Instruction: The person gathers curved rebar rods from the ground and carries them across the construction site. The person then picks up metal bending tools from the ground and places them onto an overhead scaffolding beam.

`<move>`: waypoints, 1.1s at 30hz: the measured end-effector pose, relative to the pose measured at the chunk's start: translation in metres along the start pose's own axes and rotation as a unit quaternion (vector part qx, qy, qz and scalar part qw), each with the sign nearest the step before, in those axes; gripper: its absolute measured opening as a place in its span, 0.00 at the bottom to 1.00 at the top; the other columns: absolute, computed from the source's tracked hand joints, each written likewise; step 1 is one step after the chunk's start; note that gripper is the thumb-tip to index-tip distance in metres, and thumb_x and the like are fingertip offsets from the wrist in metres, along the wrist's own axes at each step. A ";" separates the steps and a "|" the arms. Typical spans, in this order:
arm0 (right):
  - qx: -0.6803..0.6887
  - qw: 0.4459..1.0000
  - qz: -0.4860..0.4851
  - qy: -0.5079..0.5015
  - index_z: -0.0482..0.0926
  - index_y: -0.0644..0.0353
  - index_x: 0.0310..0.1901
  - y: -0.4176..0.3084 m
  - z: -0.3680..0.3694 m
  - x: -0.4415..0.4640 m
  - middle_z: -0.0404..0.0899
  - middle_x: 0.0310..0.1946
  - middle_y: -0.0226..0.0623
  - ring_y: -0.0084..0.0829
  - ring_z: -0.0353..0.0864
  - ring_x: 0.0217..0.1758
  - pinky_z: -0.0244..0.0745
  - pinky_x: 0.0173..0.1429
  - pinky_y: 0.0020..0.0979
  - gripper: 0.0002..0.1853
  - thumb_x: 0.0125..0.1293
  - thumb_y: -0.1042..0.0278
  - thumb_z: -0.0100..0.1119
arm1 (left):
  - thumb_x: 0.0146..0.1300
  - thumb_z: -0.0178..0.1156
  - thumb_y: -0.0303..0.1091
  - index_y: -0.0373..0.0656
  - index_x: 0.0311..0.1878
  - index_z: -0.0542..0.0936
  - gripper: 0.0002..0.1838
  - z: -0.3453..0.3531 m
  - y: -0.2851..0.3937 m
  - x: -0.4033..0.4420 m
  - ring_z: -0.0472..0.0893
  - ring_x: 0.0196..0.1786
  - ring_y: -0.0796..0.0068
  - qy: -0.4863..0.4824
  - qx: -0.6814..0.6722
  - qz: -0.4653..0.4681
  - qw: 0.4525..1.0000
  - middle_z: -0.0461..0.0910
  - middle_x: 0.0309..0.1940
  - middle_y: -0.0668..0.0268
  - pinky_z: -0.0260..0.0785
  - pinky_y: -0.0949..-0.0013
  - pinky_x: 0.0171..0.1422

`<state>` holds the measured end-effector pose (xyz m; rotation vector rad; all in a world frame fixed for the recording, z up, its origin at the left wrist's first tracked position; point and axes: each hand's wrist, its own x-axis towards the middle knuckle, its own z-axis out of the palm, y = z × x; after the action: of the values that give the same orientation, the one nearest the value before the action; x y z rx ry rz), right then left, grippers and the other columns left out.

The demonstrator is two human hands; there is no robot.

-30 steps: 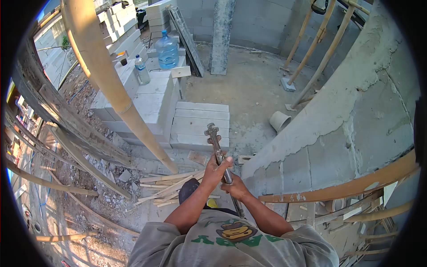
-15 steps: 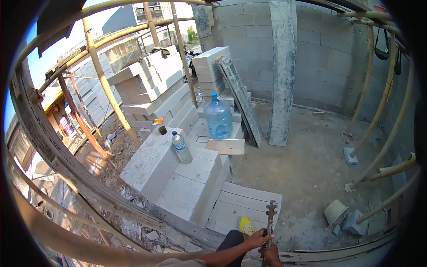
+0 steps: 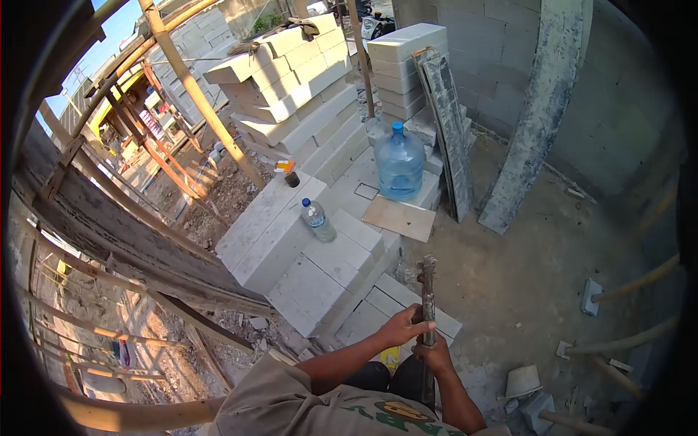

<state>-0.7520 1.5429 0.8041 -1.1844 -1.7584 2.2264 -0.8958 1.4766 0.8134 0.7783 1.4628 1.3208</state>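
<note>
Head view shows left hand [image 3: 401, 327] and right hand [image 3: 435, 354], fingers wrapped round the bar [image 3: 428, 287] near low blocks [image 3: 378, 311]. Beyond stand a bottle [image 3: 318, 220], label unreadable, and a jug [image 3: 400, 163]; the shirt [image 3: 342, 413] bears green lettering.

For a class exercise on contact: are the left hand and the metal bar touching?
Touching. The head view shows the left hand closed on the metal bar, its thumb laid across the shaft below the top end.

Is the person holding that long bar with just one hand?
No, the left hand and the right hand are both closed around the bar.
</note>
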 end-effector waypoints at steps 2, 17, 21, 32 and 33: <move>-0.013 1.000 0.000 -0.019 0.71 0.60 0.34 -0.012 -0.003 0.014 0.72 0.25 0.31 0.26 0.74 0.25 0.71 0.31 0.29 0.15 0.43 0.75 0.65 | 0.60 0.61 0.49 0.35 0.50 0.70 0.27 0.000 0.004 0.007 0.75 0.40 0.77 0.045 -0.026 -0.011 0.999 0.77 0.37 0.64 0.68 0.71 0.47; -0.103 0.975 -0.002 -0.196 0.72 0.65 0.46 -0.071 -0.035 0.128 0.75 0.26 0.38 0.33 0.76 0.26 0.72 0.31 0.34 0.22 0.50 0.65 0.65 | 0.58 0.57 0.57 0.36 0.59 0.66 0.36 -0.026 0.029 0.096 0.77 0.47 0.64 0.248 0.056 -0.157 0.955 0.77 0.45 0.56 0.67 0.65 0.53; -0.104 0.967 -0.013 -0.232 0.70 0.64 0.40 -0.071 -0.040 0.137 0.72 0.26 0.35 0.29 0.76 0.29 0.72 0.34 0.31 0.21 0.45 0.69 0.66 | 0.58 0.55 0.57 0.35 0.60 0.64 0.37 -0.038 0.030 0.096 0.75 0.52 0.61 0.281 0.037 -0.152 0.947 0.75 0.48 0.52 0.65 0.64 0.58; -0.374 0.888 0.007 -0.267 0.73 0.65 0.46 -0.041 -0.079 0.123 0.78 0.37 0.46 0.36 0.79 0.43 0.71 0.51 0.34 0.26 0.44 0.64 0.65 | 0.59 0.56 0.48 0.41 0.36 0.79 0.17 -0.048 0.034 0.054 0.76 0.35 0.74 0.405 -0.194 -0.129 0.884 0.78 0.31 0.66 0.69 0.68 0.41; -0.400 0.876 -0.031 -0.268 0.73 0.66 0.47 -0.053 -0.068 0.133 0.79 0.37 0.50 0.41 0.80 0.42 0.72 0.51 0.36 0.27 0.44 0.64 0.64 | 0.59 0.56 0.48 0.41 0.36 0.80 0.18 -0.062 0.038 0.050 0.78 0.37 0.73 0.406 -0.212 -0.138 0.878 0.80 0.32 0.66 0.71 0.67 0.44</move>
<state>-0.8260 1.6804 0.7774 -0.5273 -3.0677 1.9213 -0.9749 1.5095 0.8339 -0.3308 1.7188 1.7466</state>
